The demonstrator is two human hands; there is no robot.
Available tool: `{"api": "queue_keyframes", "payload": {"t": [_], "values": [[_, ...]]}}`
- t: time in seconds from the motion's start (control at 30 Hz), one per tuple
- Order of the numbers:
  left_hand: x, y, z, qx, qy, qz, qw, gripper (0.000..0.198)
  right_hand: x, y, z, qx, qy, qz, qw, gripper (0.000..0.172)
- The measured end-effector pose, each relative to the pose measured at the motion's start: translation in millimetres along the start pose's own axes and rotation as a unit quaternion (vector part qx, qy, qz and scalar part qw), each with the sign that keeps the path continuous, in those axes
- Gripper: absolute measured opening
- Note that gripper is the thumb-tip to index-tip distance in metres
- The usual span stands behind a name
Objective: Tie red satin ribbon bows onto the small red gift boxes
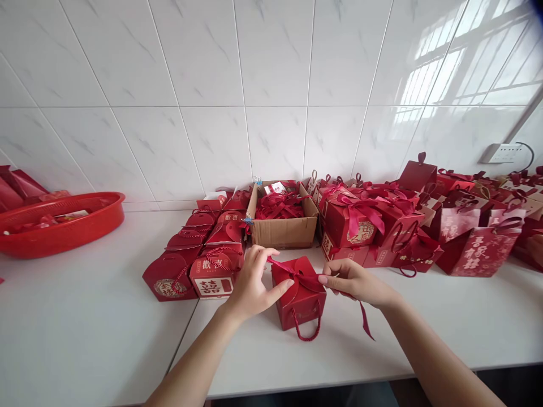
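A small red gift box (300,314) stands on the white table in front of me, its twisted cord handle (309,338) hanging down the near side. A dark pink ribbon (307,281) crosses its top, with a knot or crossing at the middle. My left hand (254,285) is at the box's left; its fingers curl around one ribbon end, and its thumb reaches onto the lid. At the right, my right hand (352,281) pinches the other side of the ribbon between thumb and fingers. The loose ribbon tail (367,322) dangles below that hand.
Behind the box is a cardboard carton (283,233) full of ribbons. Rows of red gift boxes (172,277) stand left, with stacked ribboned boxes (345,217) and patterned boxes (475,249) right. A red plastic basket (85,226) sits far left. The tiled wall (275,135) closes the back.
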State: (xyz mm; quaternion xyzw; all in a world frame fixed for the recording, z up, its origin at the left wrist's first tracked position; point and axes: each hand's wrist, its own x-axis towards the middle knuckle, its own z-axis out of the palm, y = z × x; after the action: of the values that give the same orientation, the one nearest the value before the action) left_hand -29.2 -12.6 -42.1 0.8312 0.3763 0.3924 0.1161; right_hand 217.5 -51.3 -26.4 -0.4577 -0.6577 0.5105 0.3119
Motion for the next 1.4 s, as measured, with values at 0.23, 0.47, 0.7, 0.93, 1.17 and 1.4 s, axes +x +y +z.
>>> {"api": "queue_keyframes", "payload": {"t": [0.23,0.47,0.7,0.93,1.17,1.4], "values": [[0,-2,-2.2,-0.012,-0.056,-0.051,0.997,0.036,22,17,0,0.116,0.024,-0.071,0.990,0.034],[1,-1,-1.7,-0.069,-0.130,-0.086,0.985,0.044,28,35,-2,0.146,0.025,-0.071,0.986,0.031],[-2,-8,-5.3,0.022,-0.094,-0.046,0.994,0.056,11,35,-12,0.132,-0.006,-0.051,0.990,0.029],[-5,-16,-4.8,0.059,-0.059,-0.041,0.996,0.045,-10,33,-14,0.091,-0.034,-0.003,0.995,0.032],[-3,-14,-3.8,0.007,-0.064,-0.034,0.997,0.041,-9,49,-15,0.125,-0.012,-0.040,0.991,0.031],[-5,-14,-2.8,-0.008,-0.081,-0.052,0.995,0.039,-9,53,-17,0.116,-0.009,-0.067,0.991,0.029]]}}
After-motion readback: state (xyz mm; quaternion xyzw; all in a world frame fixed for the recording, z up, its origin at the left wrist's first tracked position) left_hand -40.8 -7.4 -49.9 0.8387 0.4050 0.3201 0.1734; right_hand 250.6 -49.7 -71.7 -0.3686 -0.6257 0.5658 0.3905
